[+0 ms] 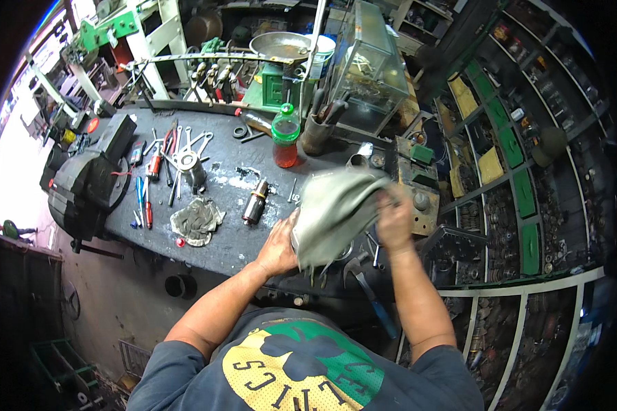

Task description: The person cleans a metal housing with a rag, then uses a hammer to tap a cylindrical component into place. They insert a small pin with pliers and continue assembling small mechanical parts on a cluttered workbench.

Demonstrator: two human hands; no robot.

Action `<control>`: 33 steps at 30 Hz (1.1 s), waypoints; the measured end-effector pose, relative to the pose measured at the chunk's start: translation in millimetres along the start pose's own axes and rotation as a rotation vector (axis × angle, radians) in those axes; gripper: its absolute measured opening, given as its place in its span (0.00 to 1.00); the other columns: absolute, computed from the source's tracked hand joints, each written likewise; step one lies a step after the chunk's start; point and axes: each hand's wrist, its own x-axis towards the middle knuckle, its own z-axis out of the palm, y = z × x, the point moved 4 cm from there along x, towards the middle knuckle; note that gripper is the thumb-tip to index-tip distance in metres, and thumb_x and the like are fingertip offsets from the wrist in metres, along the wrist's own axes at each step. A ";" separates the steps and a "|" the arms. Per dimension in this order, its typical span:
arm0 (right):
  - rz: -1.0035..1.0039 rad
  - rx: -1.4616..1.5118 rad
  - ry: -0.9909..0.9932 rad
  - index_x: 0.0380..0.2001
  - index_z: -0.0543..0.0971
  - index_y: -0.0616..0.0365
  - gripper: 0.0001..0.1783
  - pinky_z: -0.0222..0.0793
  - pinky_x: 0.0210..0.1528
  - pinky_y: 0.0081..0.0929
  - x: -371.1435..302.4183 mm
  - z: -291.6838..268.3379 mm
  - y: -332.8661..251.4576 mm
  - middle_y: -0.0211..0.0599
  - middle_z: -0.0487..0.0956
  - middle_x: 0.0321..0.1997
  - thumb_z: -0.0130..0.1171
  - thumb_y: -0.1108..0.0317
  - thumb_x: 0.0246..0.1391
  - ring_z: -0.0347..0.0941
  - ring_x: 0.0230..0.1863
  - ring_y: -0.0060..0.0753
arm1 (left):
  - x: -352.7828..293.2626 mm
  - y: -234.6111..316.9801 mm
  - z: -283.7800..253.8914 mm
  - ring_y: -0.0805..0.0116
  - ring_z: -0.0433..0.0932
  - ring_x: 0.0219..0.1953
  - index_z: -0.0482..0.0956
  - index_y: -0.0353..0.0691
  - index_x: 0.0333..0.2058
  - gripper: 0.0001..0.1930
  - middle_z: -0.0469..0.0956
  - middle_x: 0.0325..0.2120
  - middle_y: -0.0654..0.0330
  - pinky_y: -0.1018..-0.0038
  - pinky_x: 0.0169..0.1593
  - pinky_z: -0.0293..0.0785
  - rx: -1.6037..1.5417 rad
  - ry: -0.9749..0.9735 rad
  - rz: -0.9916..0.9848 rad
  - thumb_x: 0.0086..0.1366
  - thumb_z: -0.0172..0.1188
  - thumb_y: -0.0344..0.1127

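A grey-green rag (339, 209), smeared by motion, hangs over the front right of the workbench. My right hand (395, 222) is closed round its right side. At the rag's left edge, my left hand (279, 248) reaches forward, its fingers curled against something the cloth mostly covers. A bit of round metal rim shows below the rag. Left of my left hand lies a small dark metal cylinder with a bright end (256, 202). A crumpled grey rag (197, 221) rests farther left, with a small red cap (180, 242) beside it.
A bottle of red liquid with a green top (285, 137) stands behind the rag. A black vise (82, 185) sits on the bench's left end, near wrenches, pliers and screwdrivers (144, 202). A blue-handled hammer (377, 308) overhangs the front edge. Shelves (507, 151) line the right.
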 end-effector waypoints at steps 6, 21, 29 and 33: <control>0.277 -0.332 -0.487 0.45 0.85 0.60 0.08 0.83 0.48 0.40 9.9 16.1 -54.1 0.42 0.88 0.41 0.67 0.71 0.64 0.86 0.43 0.38 | 8.0 30.7 -21.1 0.40 0.72 0.70 0.60 0.32 0.77 0.60 0.75 0.68 0.43 0.51 0.77 0.66 -0.108 0.024 -0.101 0.52 0.84 0.49; -0.037 -0.534 0.040 0.61 0.84 0.62 0.31 0.85 0.54 0.44 -27.8 57.8 -36.9 0.51 0.88 0.50 0.59 0.83 0.51 0.88 0.47 0.54 | 10.6 26.7 -20.8 0.42 0.73 0.70 0.67 0.34 0.73 0.51 0.75 0.66 0.43 0.51 0.74 0.69 -0.094 0.058 0.031 0.53 0.82 0.40; -0.067 -0.867 -0.422 0.69 0.78 0.60 0.34 0.70 0.76 0.49 -38.5 72.2 -81.0 0.61 0.74 0.73 0.72 0.61 0.61 0.74 0.71 0.63 | 7.2 17.5 -14.0 0.38 0.70 0.71 0.51 0.30 0.79 0.66 0.71 0.68 0.41 0.50 0.76 0.66 -0.100 0.016 0.029 0.46 0.85 0.37; 0.021 -0.785 -0.470 0.59 0.83 0.56 0.23 0.80 0.58 0.49 -31.7 110.9 -58.6 0.53 0.85 0.53 0.70 0.69 0.60 0.82 0.55 0.63 | 3.9 14.5 -10.7 0.38 0.68 0.72 0.50 0.31 0.80 0.69 0.70 0.69 0.38 0.50 0.77 0.65 -0.096 0.015 0.019 0.46 0.87 0.42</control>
